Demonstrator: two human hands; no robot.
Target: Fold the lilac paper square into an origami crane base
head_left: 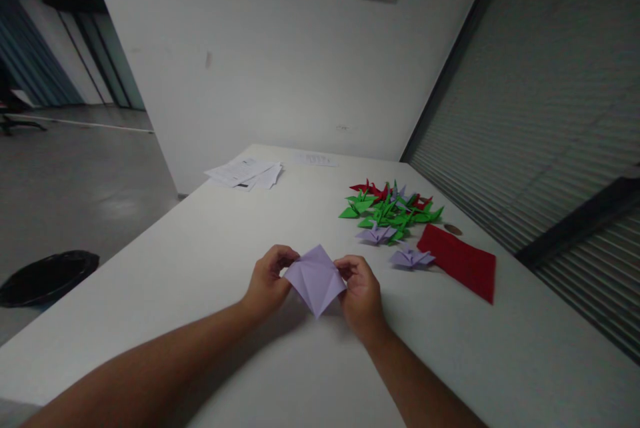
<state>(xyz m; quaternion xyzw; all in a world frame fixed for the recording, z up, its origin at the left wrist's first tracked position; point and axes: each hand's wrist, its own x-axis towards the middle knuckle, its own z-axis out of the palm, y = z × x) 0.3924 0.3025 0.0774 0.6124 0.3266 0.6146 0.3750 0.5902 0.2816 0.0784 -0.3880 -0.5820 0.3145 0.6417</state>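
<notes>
Lilac folded paper point(316, 278) pinched at both side corners by left hand point(266, 285) and right hand point(361, 296), above white surface point(200, 268), folded paper figures point(390, 211) and red sheet point(459, 260) near its right edge.

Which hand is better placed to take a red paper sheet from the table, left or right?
Probably the right hand. The red paper sheets lie on its side of the white table, with only a small lilac folded figure between. The left hand would have to cross the lilac paper both hands hold.
</notes>
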